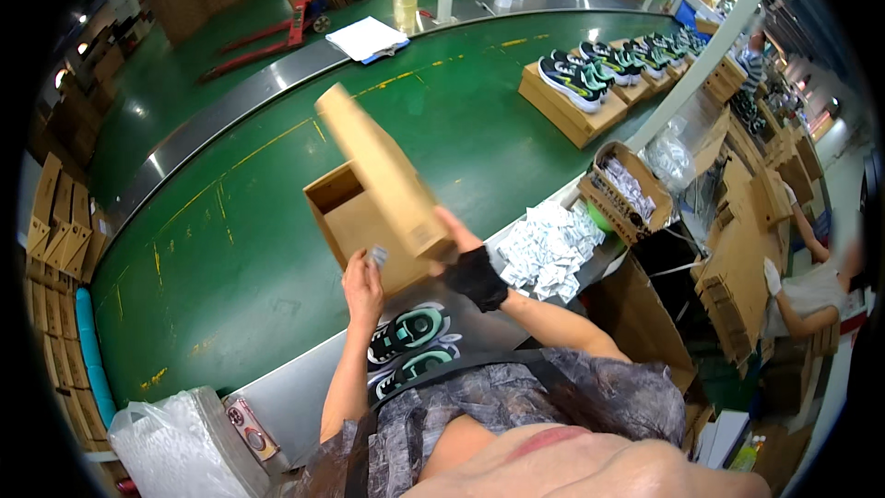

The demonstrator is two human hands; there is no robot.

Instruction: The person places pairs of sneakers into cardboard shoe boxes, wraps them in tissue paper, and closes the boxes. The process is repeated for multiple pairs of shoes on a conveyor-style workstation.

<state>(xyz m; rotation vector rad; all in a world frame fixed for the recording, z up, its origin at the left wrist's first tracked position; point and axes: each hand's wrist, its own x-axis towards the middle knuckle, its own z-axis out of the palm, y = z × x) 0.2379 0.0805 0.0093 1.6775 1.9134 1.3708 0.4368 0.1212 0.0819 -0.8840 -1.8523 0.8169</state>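
Note:
My right hand (468, 266), in a black fingerless glove, grips the near end of a brown cardboard box lid (392, 175). That lid is tilted and blurred, held above an open shoebox (334, 198) on the green conveyor belt. In my left hand (362, 284), a small white packet (378, 255) is pinched over the near side of the open box. Brown lining shows inside the box, partly hidden by the lid. Close to my body, a pair of black and mint sneakers (407, 332) lies on the metal edge.
A heap of white packets (550, 249) lies right of me, beside a carton (627, 189) of packets. Further up the belt, sneakers (576, 78) stand on boxes. Papers (366, 39) rest on the far rail. A plastic-wrapped box (189, 447) and phone (251, 429) are near left. A co-worker (811, 290) handles cardboard at right.

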